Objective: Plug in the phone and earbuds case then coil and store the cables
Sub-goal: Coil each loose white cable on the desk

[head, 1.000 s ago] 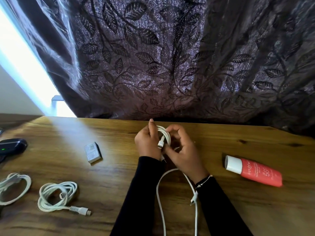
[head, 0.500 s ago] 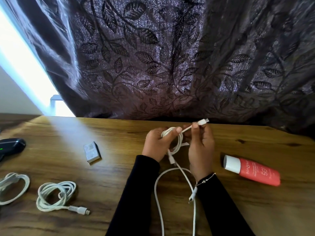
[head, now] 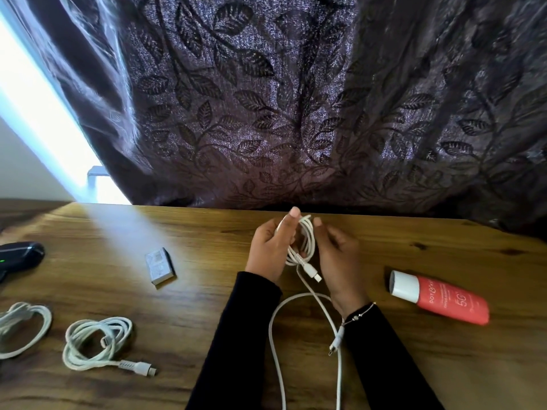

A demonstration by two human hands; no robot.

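Left hand (head: 270,250) grips white cable (head: 303,247) coil above counter (head: 207,291) centre; right hand (head: 340,258), fingers curled, touches coil, grip unclear. Cable tail loops near. Two coiled cables (head: 97,343) lie near left.

Coiled cables (head: 97,341) left on table (head: 207,315), tube (head: 438,300) right, curtain (head: 296,99) behind.

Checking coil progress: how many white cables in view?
3. One in the left hand, partly coiled cable; coiled cable on the table front-left; another cable cropped at the left edge.
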